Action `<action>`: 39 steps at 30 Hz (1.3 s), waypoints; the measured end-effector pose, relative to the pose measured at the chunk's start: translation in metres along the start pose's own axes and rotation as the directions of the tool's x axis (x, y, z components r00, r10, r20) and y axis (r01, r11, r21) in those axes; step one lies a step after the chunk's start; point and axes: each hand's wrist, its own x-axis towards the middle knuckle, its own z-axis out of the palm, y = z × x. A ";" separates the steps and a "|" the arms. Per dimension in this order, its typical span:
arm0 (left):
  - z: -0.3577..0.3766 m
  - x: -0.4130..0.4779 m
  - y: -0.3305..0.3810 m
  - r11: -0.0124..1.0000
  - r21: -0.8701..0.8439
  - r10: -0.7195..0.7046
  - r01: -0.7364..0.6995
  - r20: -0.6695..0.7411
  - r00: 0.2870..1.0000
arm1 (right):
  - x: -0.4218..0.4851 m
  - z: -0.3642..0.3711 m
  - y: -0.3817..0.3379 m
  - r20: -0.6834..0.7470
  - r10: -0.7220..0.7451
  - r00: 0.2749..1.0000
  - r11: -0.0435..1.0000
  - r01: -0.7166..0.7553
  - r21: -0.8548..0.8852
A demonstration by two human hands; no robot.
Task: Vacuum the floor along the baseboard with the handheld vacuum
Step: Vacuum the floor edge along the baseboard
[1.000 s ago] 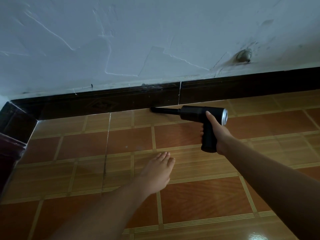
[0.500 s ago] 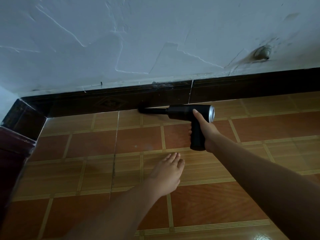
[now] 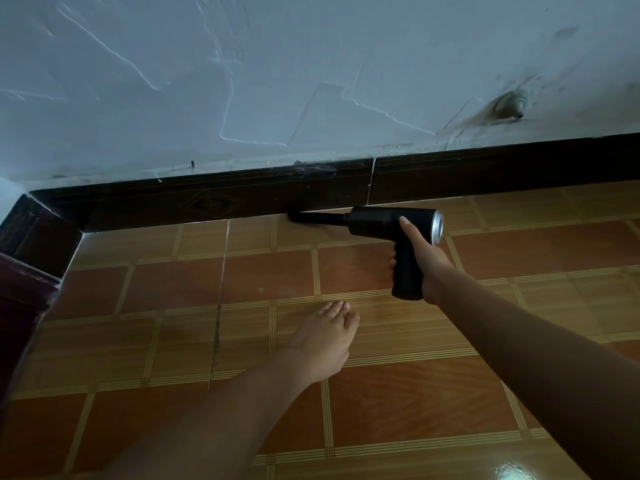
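My right hand (image 3: 420,258) grips the handle of a black pistol-shaped handheld vacuum (image 3: 381,221) with a silver rear cap. Its slim nozzle (image 3: 311,217) points left and lies low over the floor. The nozzle tip touches the bottom edge of the dark brown baseboard (image 3: 485,168), a little left of the baseboard's white joint line. My left hand is out of sight.
My bare foot (image 3: 325,337) and leg rest on the orange-brown tiled floor (image 3: 270,275), in front of the vacuum. The baseboard turns a corner at the left (image 3: 38,230). Above it rises a cracked white wall (image 3: 311,81).
The nozzle slid left along the baseboard toward the corner, then came back a little to the right. My right hand kept its grip. The foot has stayed put.
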 end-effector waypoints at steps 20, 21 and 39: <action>-0.006 0.012 0.012 0.990 0.135 -0.047 0.037 0.071 0.996 | -0.017 -0.095 -0.028 -0.160 -0.051 0.986 0.995 0.064 0.074; -0.006 0.012 0.012 0.990 0.136 -0.050 0.040 0.070 0.996 | -0.017 -0.098 -0.028 -0.166 -0.053 0.985 0.995 0.066 0.074; -0.007 0.006 0.013 0.996 0.078 -0.052 0.046 0.086 0.995 | -0.012 -0.063 -0.018 -0.099 -0.029 0.995 0.999 0.033 0.044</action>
